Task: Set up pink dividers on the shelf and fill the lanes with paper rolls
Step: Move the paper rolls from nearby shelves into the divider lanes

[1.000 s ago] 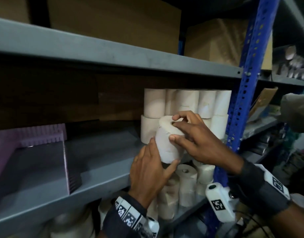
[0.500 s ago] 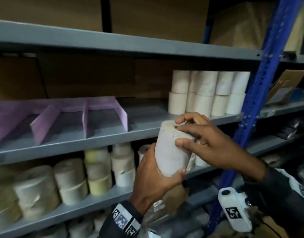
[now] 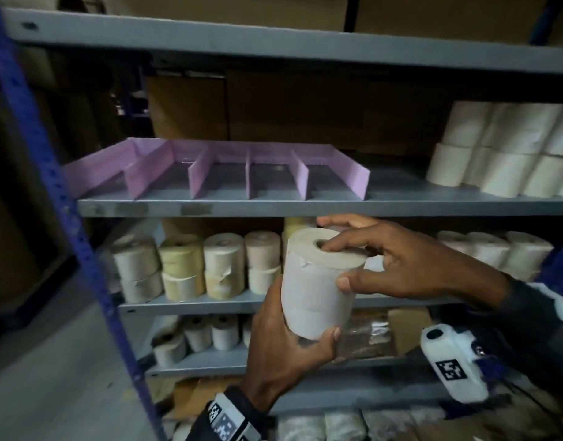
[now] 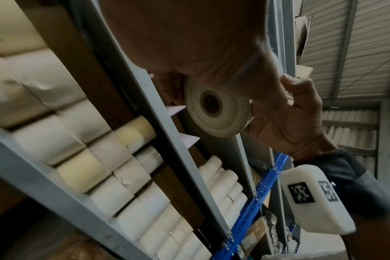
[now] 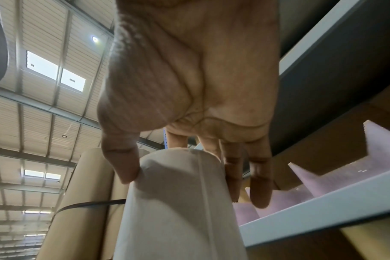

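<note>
Pink dividers [image 3: 248, 173] stand on the shelf [image 3: 305, 207]; stacked rolls [image 3: 509, 154] rightward.

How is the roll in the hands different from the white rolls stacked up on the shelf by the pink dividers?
The held roll is off the shelf, gripped by the left hand below and the right hand on top; the stacked rolls rest untouched on the shelf, right of the pink dividers. The held roll is alone; the stacked rolls sit in two layers. Both look pale and stand upright.
</note>
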The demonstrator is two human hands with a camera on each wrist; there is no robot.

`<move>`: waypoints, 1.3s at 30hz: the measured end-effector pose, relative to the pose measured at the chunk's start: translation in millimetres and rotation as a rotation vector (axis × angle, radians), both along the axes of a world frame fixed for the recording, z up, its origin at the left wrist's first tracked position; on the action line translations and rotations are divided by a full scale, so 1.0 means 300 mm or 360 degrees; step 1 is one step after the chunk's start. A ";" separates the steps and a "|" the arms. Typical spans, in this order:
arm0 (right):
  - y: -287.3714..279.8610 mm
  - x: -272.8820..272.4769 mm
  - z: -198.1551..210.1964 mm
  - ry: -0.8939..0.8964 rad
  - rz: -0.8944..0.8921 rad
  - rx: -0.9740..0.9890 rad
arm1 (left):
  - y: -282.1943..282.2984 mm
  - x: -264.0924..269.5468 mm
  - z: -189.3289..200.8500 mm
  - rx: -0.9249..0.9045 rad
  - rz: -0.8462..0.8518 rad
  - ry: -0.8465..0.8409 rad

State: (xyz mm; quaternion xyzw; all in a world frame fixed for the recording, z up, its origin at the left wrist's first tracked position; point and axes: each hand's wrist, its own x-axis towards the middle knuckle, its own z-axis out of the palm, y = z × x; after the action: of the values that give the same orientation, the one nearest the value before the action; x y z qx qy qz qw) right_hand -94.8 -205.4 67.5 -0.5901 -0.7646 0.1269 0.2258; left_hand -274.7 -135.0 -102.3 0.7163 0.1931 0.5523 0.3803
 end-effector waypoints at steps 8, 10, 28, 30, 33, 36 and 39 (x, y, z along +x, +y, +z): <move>0.204 -0.514 -0.059 0.0119 0.0180 0.0110 | 0.161 -0.538 -0.031 0.0031 0.0154 0.0111; 0.257 -0.646 -0.072 0.0145 0.0215 0.0140 | 0.215 -0.678 -0.033 0.0013 0.0129 0.0084; 0.705 -1.105 0.042 0.0128 0.0265 0.0332 | 0.574 -1.103 0.071 0.0202 0.0536 0.0276; 0.775 -1.088 0.065 0.0103 0.0236 0.0416 | 0.596 -1.084 0.069 0.0488 0.0753 0.0349; 0.880 -1.059 0.106 0.0026 0.0220 0.0487 | 0.631 -1.033 0.052 0.0907 0.0852 0.0610; 0.982 -1.027 0.144 -0.0079 0.0177 0.0485 | 0.686 -0.980 0.056 0.0989 0.0880 0.0925; 1.072 -1.001 0.170 -0.0197 0.0138 0.0462 | 0.761 -0.938 0.073 0.0964 0.0907 0.1178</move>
State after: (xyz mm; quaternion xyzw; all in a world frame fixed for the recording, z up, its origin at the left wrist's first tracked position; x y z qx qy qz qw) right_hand -395.2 116.0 118.4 -0.5245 -0.8121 -0.0121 0.2555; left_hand -556.1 93.3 -80.3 0.8592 0.3325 0.3757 -0.1004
